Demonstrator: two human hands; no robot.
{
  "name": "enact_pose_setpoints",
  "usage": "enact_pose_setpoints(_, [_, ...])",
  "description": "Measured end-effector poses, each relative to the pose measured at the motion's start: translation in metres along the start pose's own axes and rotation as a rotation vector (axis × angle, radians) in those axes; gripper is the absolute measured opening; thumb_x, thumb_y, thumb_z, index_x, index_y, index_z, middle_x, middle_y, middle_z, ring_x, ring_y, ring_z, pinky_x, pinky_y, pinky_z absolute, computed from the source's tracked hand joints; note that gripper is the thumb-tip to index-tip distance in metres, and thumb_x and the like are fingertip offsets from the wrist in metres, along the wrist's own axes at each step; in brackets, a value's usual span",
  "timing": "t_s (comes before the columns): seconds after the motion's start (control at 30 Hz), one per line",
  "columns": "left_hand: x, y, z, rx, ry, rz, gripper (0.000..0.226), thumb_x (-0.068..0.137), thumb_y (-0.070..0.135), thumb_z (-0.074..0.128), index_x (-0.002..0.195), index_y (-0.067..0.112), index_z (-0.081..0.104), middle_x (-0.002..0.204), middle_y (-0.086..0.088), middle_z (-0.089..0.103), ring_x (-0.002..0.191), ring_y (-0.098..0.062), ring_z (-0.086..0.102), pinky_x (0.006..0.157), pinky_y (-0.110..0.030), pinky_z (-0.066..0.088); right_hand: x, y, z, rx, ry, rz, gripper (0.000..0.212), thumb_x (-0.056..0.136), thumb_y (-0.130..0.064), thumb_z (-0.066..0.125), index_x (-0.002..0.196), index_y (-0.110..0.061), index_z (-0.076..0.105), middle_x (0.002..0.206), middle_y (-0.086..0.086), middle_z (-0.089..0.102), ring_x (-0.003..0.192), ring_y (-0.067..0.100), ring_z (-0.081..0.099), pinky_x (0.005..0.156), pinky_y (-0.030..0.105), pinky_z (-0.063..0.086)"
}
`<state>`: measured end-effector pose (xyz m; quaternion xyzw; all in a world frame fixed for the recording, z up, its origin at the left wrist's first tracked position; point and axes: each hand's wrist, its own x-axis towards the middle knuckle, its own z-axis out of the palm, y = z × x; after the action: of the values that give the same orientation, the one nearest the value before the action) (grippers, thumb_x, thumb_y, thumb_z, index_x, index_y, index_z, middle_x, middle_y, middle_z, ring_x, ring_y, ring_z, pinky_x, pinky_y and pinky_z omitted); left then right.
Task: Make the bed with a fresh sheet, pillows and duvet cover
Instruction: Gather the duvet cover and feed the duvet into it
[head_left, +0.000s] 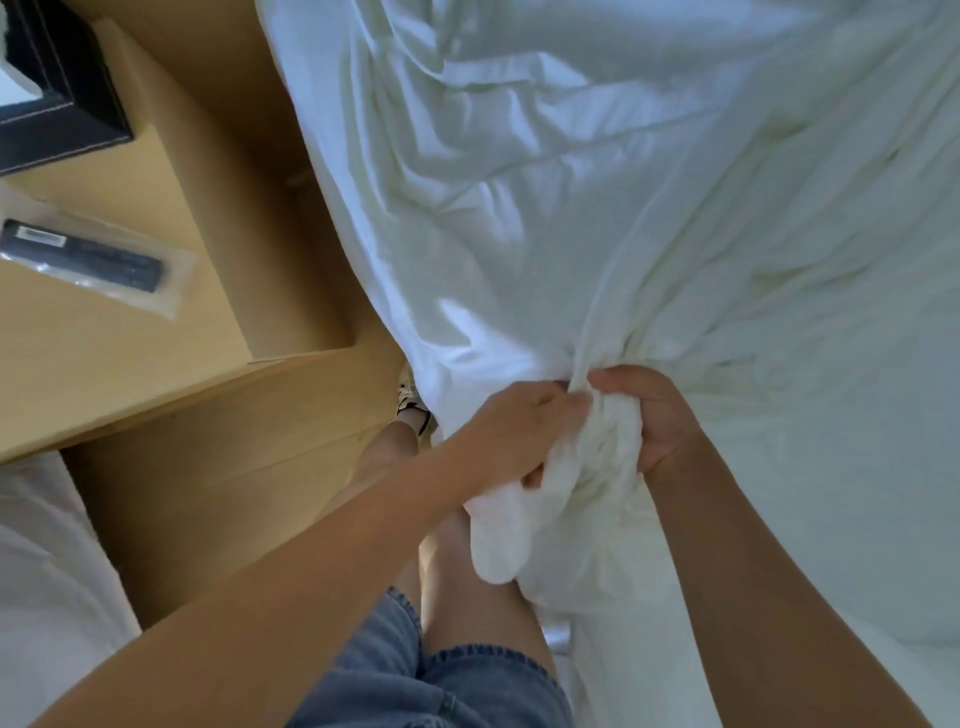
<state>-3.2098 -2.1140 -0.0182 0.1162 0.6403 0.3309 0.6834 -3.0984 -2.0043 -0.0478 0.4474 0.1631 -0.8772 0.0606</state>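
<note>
Forearms (311, 561) converge — left hand (511, 431) and right hand (660, 415) clench bunched white fabric (608, 436), possibly the sheet

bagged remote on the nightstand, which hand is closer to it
Left. The left hand grips the bunched white bedding on the side toward the bagged remote; the right hand grips the same bunch on its far side.

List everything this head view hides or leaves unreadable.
All in the head view:
- Mattress: wholly covered by the white bedding; whether that is the sheet or the duvet cover, cannot tell.
- Bunched corner: its edge is buried between the left hand and the right hand.
- Bagged black device: label too small.
- Black box: cut by the left edge.
</note>
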Motion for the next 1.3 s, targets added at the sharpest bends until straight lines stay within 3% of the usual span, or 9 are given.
enact_pose_setpoints(0.17, [0.019, 0.010, -0.048, 0.189, 0.496, 0.047, 0.033, 0.086, 0.052, 0.054, 0.089, 0.019, 0.060, 0.067, 0.009, 0.057, 0.058, -0.010, 0.055, 0.058, -0.025, 0.045, 0.001, 0.000, 0.007, 0.048, 0.129, -0.027, 0.024, 0.061, -0.009, 0.062, 0.079, -0.006, 0.077, 0.084, 0.018, 0.071, 0.078, 0.032, 0.070, 0.066, 0.040, 0.057])
enact_pose_setpoints(0.33, [0.050, 0.024, -0.049, 0.378, 0.096, -0.164, 0.067, 0.086, 0.063, 0.046, 0.139, 0.023, 0.037, 0.133, -0.002, 0.050, 0.113, -0.022, 0.052, 0.087, -0.030, 0.039, -0.007, -0.004, 0.011, 0.082, 0.130, -0.052, 0.052, 0.038, -0.010, 0.081, 0.089, -0.004, 0.074, 0.088, 0.017, 0.069, 0.084, 0.034, 0.067, 0.074, 0.045, 0.055])
enact_pose_setpoints(0.5, [0.055, 0.019, -0.038, 0.700, 0.013, -0.145, 0.052, 0.097, 0.055, 0.028, 0.110, 0.009, 0.047, 0.110, -0.012, 0.058, 0.090, -0.026, 0.053, 0.071, -0.032, 0.037, 0.005, -0.001, 0.023, 0.127, 0.127, -0.028, 0.074, 0.036, -0.019, 0.087, 0.101, 0.004, 0.063, 0.093, 0.020, 0.063, 0.085, 0.034, 0.062, 0.077, 0.041, 0.052])
enact_pose_setpoints(0.67, [0.023, -0.007, -0.055, 0.766, -0.082, -0.276, 0.057, 0.099, 0.051, 0.025, 0.132, 0.007, 0.039, 0.122, -0.015, 0.054, 0.107, -0.032, 0.054, 0.083, -0.031, 0.039, 0.016, 0.003, 0.026, 0.114, 0.229, -0.049, 0.054, 0.052, -0.008, 0.068, 0.103, 0.008, 0.061, 0.099, 0.026, 0.064, 0.092, 0.040, 0.065, 0.080, 0.046, 0.054])
enact_pose_setpoints(0.8, [0.017, -0.010, -0.081, 0.638, 0.004, -0.415, 0.094, 0.075, 0.084, 0.010, 0.149, 0.027, 0.015, 0.124, -0.014, 0.056, 0.099, -0.029, 0.058, 0.089, -0.034, 0.043, 0.023, 0.005, 0.031, 0.238, 0.155, -0.147, 0.034, 0.041, -0.009, 0.082, 0.075, -0.005, 0.074, 0.080, 0.016, 0.070, 0.077, 0.032, 0.070, 0.067, 0.041, 0.058])
enact_pose_setpoints(0.9, [0.033, -0.014, -0.102, 0.312, 0.219, -0.298, 0.092, 0.078, 0.079, 0.034, 0.151, 0.030, 0.006, 0.153, -0.005, 0.029, 0.131, -0.026, 0.041, 0.103, -0.034, 0.030, 0.025, 0.000, 0.035, 0.246, 0.084, -0.191, 0.045, 0.026, -0.018, 0.090, 0.068, -0.008, 0.076, 0.072, 0.009, 0.072, 0.071, 0.026, 0.071, 0.063, 0.037, 0.058])
enact_pose_setpoints(1.03, [0.059, -0.016, -0.109, -0.164, 0.497, -0.384, 0.110, 0.071, 0.061, 0.070, 0.151, 0.025, 0.004, 0.151, -0.008, 0.029, 0.129, -0.031, 0.042, 0.104, -0.042, 0.036, 0.028, -0.002, 0.035, 0.284, 0.099, -0.275, 0.043, 0.020, -0.018, 0.088, 0.059, -0.012, 0.072, 0.061, 0.004, 0.068, 0.060, 0.023, 0.068, 0.060, 0.032, 0.057])
enact_pose_setpoints(1.17, [0.065, -0.011, -0.094, -0.753, 0.267, -0.453, 0.066, 0.060, 0.044, 0.085, 0.116, 0.020, 0.062, 0.101, -0.005, 0.073, 0.088, -0.024, 0.071, 0.071, -0.034, 0.057, 0.025, 0.002, 0.034, 0.275, 0.130, -0.286, 0.040, 0.019, -0.017, 0.085, 0.056, -0.013, 0.071, 0.059, 0.003, 0.067, 0.058, 0.021, 0.068, 0.057, 0.030, 0.057])
enact_pose_setpoints(1.3, [0.061, -0.005, -0.091, -0.994, 0.001, -0.333, 0.044, 0.058, 0.025, 0.086, 0.098, 0.010, 0.076, 0.106, -0.010, 0.071, 0.095, -0.028, 0.069, 0.076, -0.040, 0.056, 0.026, 0.004, 0.033, 0.251, 0.215, -0.288, 0.039, 0.016, -0.012, 0.081, 0.053, -0.016, 0.069, 0.057, 0.001, 0.064, 0.056, 0.020, 0.066, 0.053, 0.027, 0.055])
